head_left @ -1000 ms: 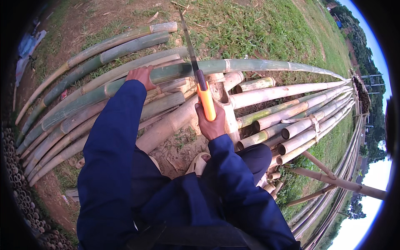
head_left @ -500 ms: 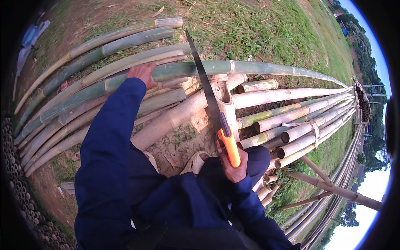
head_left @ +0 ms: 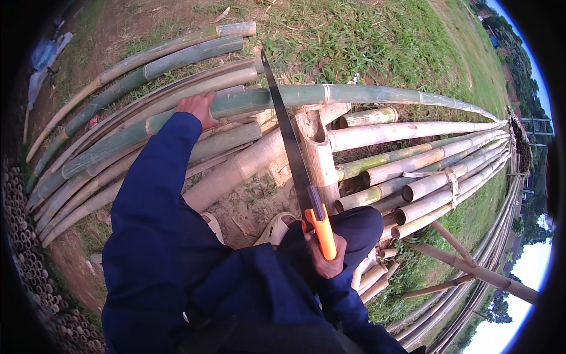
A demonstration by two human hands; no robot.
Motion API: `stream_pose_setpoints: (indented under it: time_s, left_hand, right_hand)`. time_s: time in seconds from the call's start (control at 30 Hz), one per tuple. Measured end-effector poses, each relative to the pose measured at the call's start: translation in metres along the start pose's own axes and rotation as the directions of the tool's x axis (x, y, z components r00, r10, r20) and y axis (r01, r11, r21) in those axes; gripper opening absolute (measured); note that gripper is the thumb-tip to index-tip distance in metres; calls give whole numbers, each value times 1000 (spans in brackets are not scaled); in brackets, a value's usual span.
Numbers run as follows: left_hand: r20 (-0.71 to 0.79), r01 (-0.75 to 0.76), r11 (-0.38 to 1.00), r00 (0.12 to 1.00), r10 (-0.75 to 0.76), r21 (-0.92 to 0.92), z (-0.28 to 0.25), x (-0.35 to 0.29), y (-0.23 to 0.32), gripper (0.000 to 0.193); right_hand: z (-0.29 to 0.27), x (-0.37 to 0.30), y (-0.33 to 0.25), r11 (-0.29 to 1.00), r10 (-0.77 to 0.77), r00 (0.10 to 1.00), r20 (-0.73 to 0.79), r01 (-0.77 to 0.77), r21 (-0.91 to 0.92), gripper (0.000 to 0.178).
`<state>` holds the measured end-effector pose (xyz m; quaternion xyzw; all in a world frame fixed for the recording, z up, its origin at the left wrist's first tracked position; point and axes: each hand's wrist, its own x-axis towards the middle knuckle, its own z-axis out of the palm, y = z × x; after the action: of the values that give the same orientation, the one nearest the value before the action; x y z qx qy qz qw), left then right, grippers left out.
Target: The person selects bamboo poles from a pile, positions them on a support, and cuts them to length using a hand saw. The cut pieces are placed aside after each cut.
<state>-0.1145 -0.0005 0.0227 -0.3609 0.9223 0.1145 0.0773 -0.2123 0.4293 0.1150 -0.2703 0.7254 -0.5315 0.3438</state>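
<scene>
Head view: right hand (head_left: 323,259) fingers wrapped tight on the orange handle of saw (head_left: 292,147), blade across green pole (head_left: 330,94) near its support post (head_left: 315,150). Left hand (head_left: 197,109) flat on pole, fingers curled over it.

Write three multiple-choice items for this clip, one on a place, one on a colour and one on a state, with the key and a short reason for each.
1. Where does the left hand rest?
A. on the long green bamboo pole
B. on the saw blade
C. on the grass

2. What colour is the handle of the hand saw?
A. blue
B. orange
C. black

3. How does the right hand stand to the saw?
A. open, hovering above it
B. closed around its handle
C. pressing flat on the blade

Key: 1 A, the fingers lie over the green pole left of the blade. 2 B, the grip shows bright orange. 3 B, the fingers wrap the handle near the knee.
</scene>
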Motion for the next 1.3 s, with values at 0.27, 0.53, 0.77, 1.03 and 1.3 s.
stream_pose_setpoints:
  time_s: [0.27, 0.53, 0.77, 1.03, 1.3]
  left_hand:
    - [11, 17, 999, 1000, -17, 37, -9, 1, 10, 73]
    - [-123, -37, 998, 992, 43, 49, 19, -6, 0, 68]
    - [-285, -107, 991, 950, 124, 74, 25, -13, 2, 69]
    - [-235, -78, 993, 967, 96, 87, 26, -13, 0, 73]
    - [-224, -77, 994, 970, 93, 82, 25, -10, 1, 73]
  right_hand:
    - [36, 107, -3, 983, -57, 996, -62, 45, -177, 23]
    - [29, 48, -20, 982, -130, 983, -130, 109, -157, 25]
    - [17, 42, -37, 996, 56, 996, -73, -61, -63, 20]
    - [8, 10, -43, 994, -13, 999, -47, 7, -112, 16]
    - [17, 50, -34, 984, 26, 1000, -14, -28, -179, 10]
